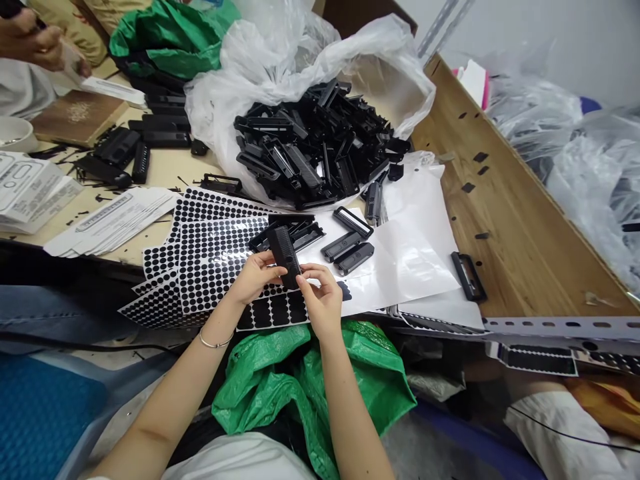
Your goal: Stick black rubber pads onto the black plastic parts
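Both my hands hold one black plastic part [284, 253] upright over the table's near edge. My left hand [254, 276] grips its left side. My right hand [323, 299] pinches its lower end with the fingertips. Under the hands lie white sheets of black round and square adhesive pads [213, 257]. A few more black parts [347, 248] lie on a white sheet just right of the held part. Behind them an open clear plastic bag [280, 73] holds a big pile of the same black parts [315, 147].
A green bag [305, 387] lies on my lap. White printed paper stacks [113, 223] and more black parts [135, 150] sit at the left. Another person's hand [37, 43] works at the far left corner. A wooden board [505, 200] slopes along the right, with plastic-wrapped goods beyond.
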`<state>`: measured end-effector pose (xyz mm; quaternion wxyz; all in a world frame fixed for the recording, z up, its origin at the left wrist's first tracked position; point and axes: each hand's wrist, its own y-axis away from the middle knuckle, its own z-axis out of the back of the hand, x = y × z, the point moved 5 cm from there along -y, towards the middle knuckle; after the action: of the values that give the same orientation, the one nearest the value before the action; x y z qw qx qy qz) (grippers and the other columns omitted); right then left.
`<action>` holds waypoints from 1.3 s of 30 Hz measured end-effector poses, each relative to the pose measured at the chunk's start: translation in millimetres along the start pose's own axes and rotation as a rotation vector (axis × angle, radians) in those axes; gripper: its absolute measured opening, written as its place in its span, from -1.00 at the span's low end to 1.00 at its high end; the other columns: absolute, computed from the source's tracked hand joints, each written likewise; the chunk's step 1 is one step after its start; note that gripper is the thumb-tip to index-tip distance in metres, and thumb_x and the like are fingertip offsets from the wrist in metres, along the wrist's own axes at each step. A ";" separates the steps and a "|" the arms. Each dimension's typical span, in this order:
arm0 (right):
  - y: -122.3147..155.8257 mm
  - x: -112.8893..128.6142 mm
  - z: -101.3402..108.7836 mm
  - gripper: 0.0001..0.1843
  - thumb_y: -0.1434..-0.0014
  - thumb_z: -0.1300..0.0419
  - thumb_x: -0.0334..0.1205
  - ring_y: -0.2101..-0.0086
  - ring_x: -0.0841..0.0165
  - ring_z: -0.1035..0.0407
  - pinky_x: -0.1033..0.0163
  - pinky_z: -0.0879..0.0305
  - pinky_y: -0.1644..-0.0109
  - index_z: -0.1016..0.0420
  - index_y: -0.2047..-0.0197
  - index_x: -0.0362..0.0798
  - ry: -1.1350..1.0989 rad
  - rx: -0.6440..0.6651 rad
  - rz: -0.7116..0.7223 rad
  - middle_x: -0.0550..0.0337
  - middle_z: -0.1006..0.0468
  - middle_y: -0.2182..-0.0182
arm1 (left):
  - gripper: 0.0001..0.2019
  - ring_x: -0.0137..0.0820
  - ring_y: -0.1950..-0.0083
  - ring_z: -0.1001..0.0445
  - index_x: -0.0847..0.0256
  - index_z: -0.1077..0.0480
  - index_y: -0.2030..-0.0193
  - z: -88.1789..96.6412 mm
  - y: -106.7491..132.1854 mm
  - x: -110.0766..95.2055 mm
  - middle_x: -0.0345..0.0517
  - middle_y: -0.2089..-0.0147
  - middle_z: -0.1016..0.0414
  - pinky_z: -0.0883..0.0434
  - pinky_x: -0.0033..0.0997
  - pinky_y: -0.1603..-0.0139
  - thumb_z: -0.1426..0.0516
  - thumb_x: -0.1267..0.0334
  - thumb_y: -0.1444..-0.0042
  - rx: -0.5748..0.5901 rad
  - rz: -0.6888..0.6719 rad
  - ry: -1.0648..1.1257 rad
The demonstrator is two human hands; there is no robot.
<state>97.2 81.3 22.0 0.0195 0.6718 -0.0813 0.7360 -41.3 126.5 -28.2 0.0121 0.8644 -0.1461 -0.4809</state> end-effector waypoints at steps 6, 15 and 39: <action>1.8 0.9 -0.3 -0.89 -0.12 -0.26 -0.22 0.12 0.30 -0.41 0.24 -0.46 0.18 -0.48 0.44 0.00 0.015 -0.018 0.002 0.13 -0.50 0.19 | -0.58 -0.34 0.34 -0.60 0.28 -0.56 0.26 0.5 -0.2 0.9 -0.07 0.26 -0.64 -0.58 -0.47 0.41 -0.46 0.18 0.31 -0.003 0.003 -0.035; 5.2 -0.8 -2.1 -0.87 -0.10 -0.26 -0.21 0.16 0.31 -0.43 0.27 -0.48 0.25 -0.46 0.45 -0.02 0.053 -0.070 0.000 0.12 -0.50 0.22 | -0.59 -0.35 0.39 -0.59 0.28 -0.55 0.33 0.4 1.3 0.0 -0.09 0.33 -0.64 -0.57 -0.46 0.43 -0.47 0.18 0.38 -0.029 0.001 -0.033; -9.0 -5.2 6.9 -0.57 0.08 -0.44 -0.10 0.06 0.19 -0.47 0.06 -0.50 0.06 -0.54 0.10 0.08 -0.187 0.207 -0.159 0.10 -0.58 0.02 | -0.49 -0.34 0.43 -0.59 0.28 -0.53 0.28 0.2 3.8 0.5 -0.09 0.33 -0.63 -0.54 -0.45 0.48 -0.49 0.08 0.40 0.015 -0.035 0.065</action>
<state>105.7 89.6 18.3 0.0005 0.7400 0.0469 0.6710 -42.2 122.7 -28.1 0.0022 0.8821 -0.1342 -0.4515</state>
